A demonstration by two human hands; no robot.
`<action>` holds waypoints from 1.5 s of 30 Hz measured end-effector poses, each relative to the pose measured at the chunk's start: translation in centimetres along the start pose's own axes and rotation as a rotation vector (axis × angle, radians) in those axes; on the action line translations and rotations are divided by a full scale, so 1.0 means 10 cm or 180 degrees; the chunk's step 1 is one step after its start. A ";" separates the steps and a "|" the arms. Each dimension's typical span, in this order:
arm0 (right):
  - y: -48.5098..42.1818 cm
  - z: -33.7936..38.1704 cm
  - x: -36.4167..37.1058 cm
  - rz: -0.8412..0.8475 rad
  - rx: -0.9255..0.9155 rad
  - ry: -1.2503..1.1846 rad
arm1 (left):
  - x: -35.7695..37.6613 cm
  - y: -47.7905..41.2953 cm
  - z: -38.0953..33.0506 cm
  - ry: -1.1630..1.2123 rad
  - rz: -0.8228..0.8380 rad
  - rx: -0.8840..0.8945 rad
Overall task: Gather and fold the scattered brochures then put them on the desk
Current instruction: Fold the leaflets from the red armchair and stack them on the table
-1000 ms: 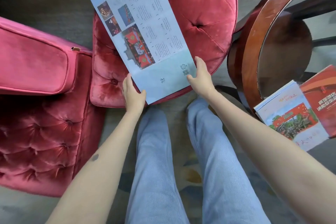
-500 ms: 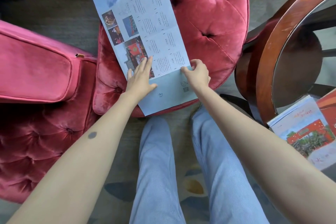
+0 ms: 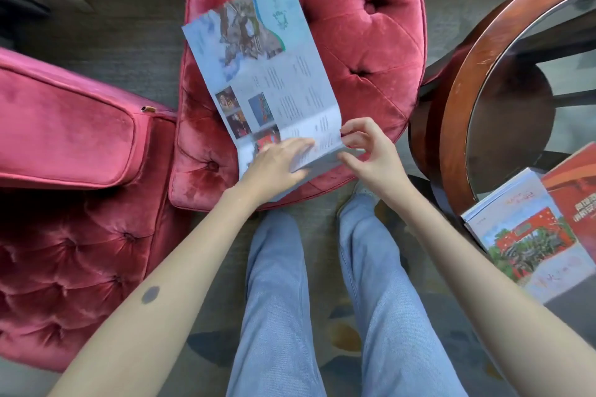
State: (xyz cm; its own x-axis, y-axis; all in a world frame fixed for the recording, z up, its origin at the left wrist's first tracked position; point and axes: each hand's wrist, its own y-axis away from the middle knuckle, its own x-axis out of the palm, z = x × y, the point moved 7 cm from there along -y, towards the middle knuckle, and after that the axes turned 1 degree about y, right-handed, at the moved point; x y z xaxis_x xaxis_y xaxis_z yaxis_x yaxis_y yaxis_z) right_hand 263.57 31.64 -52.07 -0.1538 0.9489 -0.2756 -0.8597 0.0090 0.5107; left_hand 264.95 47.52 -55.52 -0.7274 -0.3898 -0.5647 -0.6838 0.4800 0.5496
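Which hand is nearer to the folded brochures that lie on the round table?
The right. The right hand pinches the edge of the open brochure on the side towards the folded brochures; the left hand presses flat on that brochure, farther from them.

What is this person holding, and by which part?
The brochure on the red cushion. The right hand pinches the right edge of its folded near end; the left hand only presses flat on that end.

Brochure [image 3: 271, 74] on ottoman [image 3: 371, 42], armchair [image 3: 64, 171] left, table [image 3: 467, 90] right
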 end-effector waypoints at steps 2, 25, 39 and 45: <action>0.07 -0.02 -0.09 -0.0070 -0.0009 0.0114 | 0.04 0.08 -0.06 0.0289 0.0088 -0.0046; -0.07 -0.45 -0.33 0.0111 0.1169 -0.1217 | -0.28 0.32 -0.69 -0.0010 -0.0798 0.0541; 0.58 0.18 -0.48 0.0524 0.0291 -0.1154 | -0.44 0.32 -1.07 -0.0528 -0.1500 0.1213; 0.58 0.16 -0.71 -0.0321 0.0271 -0.1043 | -0.46 0.24 -1.22 -0.0708 -0.1243 0.1412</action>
State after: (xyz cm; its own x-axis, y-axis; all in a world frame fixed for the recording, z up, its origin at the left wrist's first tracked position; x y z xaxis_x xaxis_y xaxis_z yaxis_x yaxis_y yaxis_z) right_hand 260.42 25.47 -45.86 0.1063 0.9926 -0.0593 -0.8168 0.1212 0.5640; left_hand 265.96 40.89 -44.15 -0.3669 -0.4523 -0.8129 -0.7733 0.6341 -0.0037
